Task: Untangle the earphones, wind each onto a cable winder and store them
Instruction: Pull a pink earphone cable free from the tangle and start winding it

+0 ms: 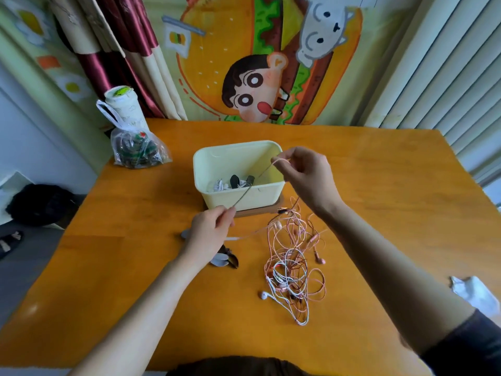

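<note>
Stretching one earphone cable point(253, 184) taut between two hands above an orange table point(379, 185).

Pinched at its lower end between curled thumb and fingers of the left hand point(211, 229), just in front of the cream box point(233, 158). Pinched at its upper end by the fingertips of the right hand point(306, 175), raised over the box's right rim, remaining fingers loosely bent. Slanting across the box's open top between the two grips. Under the right wrist, flat on the table: a tangle point(292, 267) of pink and white earphones, joined to the left hand by a thin strand. Just beside the left wrist: oval cable winders point(223, 259), grey and dark. Inside the box: white earphones and more dark winders. Far left corner: a clear plastic bag point(135, 150).
</note>
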Available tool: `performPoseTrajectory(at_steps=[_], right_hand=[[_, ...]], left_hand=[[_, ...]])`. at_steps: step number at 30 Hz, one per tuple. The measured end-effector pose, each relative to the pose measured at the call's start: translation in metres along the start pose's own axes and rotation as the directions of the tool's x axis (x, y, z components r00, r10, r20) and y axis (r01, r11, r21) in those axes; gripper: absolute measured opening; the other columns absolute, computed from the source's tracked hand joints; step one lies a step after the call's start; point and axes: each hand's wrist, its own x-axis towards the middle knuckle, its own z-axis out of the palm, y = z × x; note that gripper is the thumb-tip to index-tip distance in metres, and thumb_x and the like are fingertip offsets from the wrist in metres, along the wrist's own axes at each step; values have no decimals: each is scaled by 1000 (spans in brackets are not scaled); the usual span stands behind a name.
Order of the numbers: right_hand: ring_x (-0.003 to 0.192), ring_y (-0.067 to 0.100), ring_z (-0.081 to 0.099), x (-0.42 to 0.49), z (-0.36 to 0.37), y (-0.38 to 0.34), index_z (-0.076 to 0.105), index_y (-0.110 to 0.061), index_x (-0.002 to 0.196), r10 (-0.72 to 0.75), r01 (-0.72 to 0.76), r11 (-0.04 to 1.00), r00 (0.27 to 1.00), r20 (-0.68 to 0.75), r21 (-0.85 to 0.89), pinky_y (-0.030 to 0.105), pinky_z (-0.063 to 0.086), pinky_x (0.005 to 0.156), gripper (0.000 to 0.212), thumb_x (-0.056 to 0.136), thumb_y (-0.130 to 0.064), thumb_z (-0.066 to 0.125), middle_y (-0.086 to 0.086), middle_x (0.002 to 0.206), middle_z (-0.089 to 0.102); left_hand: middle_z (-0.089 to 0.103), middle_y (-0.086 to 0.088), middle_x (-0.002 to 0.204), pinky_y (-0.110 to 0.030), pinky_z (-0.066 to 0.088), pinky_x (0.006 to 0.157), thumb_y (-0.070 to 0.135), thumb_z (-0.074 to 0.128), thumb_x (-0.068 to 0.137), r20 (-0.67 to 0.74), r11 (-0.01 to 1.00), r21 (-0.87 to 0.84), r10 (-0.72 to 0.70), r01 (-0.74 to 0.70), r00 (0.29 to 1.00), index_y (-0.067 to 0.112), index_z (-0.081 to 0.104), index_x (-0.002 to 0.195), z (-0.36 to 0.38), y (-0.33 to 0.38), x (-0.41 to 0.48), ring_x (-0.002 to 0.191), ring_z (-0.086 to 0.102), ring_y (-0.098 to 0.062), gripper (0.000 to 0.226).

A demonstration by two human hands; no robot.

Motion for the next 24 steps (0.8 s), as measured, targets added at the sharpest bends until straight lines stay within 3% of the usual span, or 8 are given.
performPoseTrajectory(at_steps=[4, 7, 9, 11, 14, 16, 20, 24], right_hand=[[49, 3, 48, 1, 0, -13, 63, -19, 76, -50, 52, 998, 998, -49, 30, 14, 35, 48, 9, 84, -18, 68, -10, 54, 56], [51, 5, 48, -5, 4, 4, 64, -13, 84, 13, -18, 994, 999, -40, -112, 18, 37, 51, 10, 88, -22, 62, -7, 59, 56], [58, 4, 52, -13, 4, 21, 64, -13, 94, 107, -65, 957, 985, 136, -283, 18, 41, 55, 11, 89, -23, 62, -9, 69, 59], [63, -2, 51, -26, 9, 32, 63, -16, 107, 210, -69, 934, 900, 382, -351, 6, 39, 55, 20, 88, -24, 64, -7, 84, 63], [71, -4, 53, -51, 24, 38, 61, -20, 117, 206, -34, 960, 757, 620, -278, 6, 41, 63, 34, 85, -30, 68, -5, 105, 64], [74, -1, 53, -66, 35, 39, 61, -21, 114, 167, -26, 976, 722, 672, -215, 10, 41, 67, 32, 85, -33, 68, -8, 106, 62], [64, -6, 52, -72, 40, 31, 66, -16, 86, 98, -5, 987, 810, 578, -160, 9, 36, 62, 9, 92, -20, 60, -8, 82, 64], [56, -8, 53, -64, 24, 22, 67, -3, 86, 88, -29, 990, 893, 441, -140, 9, 38, 57, 18, 94, -14, 56, -13, 67, 59]], left_hand=[[52, -1, 63, -27, 49, 82, 21, 39, 102, 78, 933, -324, -140, 158, 987, 8, 49, 73, 3, 2, 1, 67, 58, -15, 33], [37, -1, 57, -36, 55, 68, 17, 42, 101, 17, 856, -500, -137, 128, 990, 5, 53, 79, -2, 8, -2, 51, 51, -16, 27], [36, 3, 55, -31, 46, 53, 18, 46, 100, -25, 878, -472, -100, 76, 995, 11, 64, 85, -7, 16, -3, 43, 43, -12, 24], [35, 7, 52, -25, 37, 46, 21, 48, 99, -27, 878, -478, -47, 28, 999, 16, 68, 88, -11, 30, -2, 41, 37, -11, 24], [34, 8, 53, -21, 32, 43, 21, 49, 99, -21, 836, -548, 3, -14, 1000, 15, 70, 89, -11, 51, 1, 43, 33, -11, 24], [35, 8, 53, -20, 32, 44, 20, 50, 98, -25, 813, -582, 18, -29, 1000, 14, 72, 91, -9, 63, 3, 45, 32, -9, 24], [43, 9, 58, -17, 40, 48, 19, 44, 101, -40, 814, -579, 37, -53, 999, 20, 70, 97, -7, 69, 5, 53, 42, -5, 26], [56, -6, 95, -26, 52, 81, 29, 26, 104, 117, 810, -580, -24, 88, 993, 26, 53, 115, 3, 52, 2, 92, 58, -14, 30]])
